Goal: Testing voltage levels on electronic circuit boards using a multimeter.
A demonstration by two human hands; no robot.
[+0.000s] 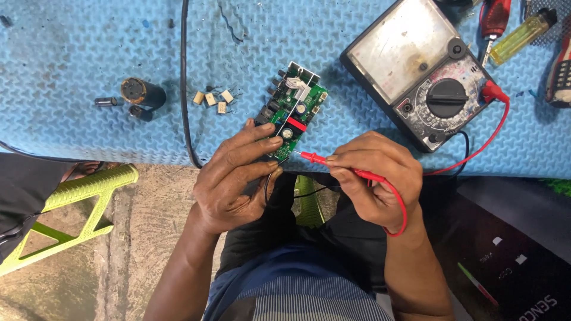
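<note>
A small green circuit board [292, 109] lies on the blue textured mat [89, 53] near its front edge. My left hand [233, 178] holds the board's near end between fingers and thumb, and a black wire [269, 184] runs under that hand. My right hand [376, 178] pinches a red test probe [315, 158], whose metal tip reaches the board's near corner. The probe's red lead [476, 151] loops round my wrist and runs to the analog multimeter [421, 71] at the mat's upper right.
Two dark cylindrical capacitors [141, 95] and several small beige parts [213, 98] lie left of the board. A black cable [184, 83] crosses the mat. A yellow lighter [523, 32] and a red-handled tool [493, 21] sit at top right. A green plastic stool [77, 208] stands at lower left.
</note>
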